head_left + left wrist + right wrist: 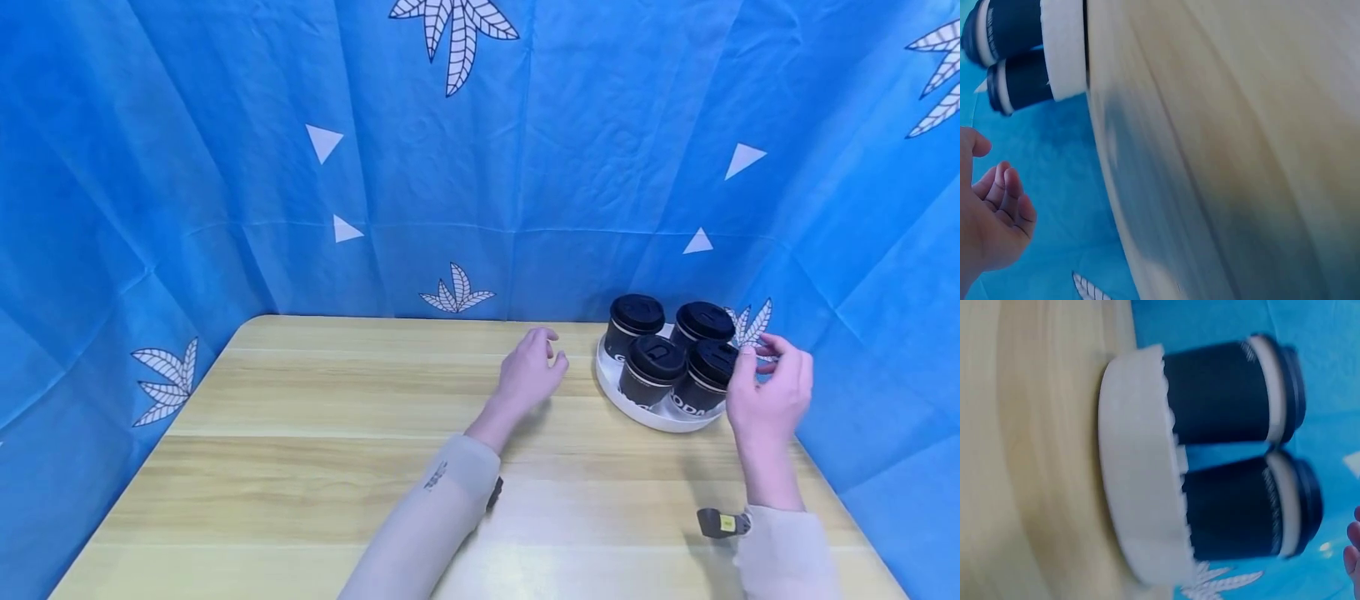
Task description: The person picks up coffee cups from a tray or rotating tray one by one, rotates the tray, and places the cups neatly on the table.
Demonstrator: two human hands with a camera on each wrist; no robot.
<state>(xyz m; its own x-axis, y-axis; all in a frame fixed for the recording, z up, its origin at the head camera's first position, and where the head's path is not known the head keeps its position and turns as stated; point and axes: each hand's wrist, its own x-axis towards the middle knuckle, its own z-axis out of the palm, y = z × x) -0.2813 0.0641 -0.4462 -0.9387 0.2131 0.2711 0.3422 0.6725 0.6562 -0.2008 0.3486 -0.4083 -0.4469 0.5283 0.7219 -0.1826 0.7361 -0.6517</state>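
Black cups (654, 367) stand in a white tray (647, 419) at the right of the frame. The left hand (531, 368) and right hand (774, 392) are loose, holding nothing. This may be reaching or letting go; lifting the tray next would need both hands, kept level.

Left arm (491, 427) is slanting forward and to the right, pale sleeve (431, 525) stopping short of the wrist. The left hand (531, 368) is pretty relaxed, fingers (1014, 182) loosely bent, thumb (980, 145) apart. Right arm (771, 479) points nearly straight ahead, and the right hand (776, 392) is half-curled with a gap between thumb and fingers.
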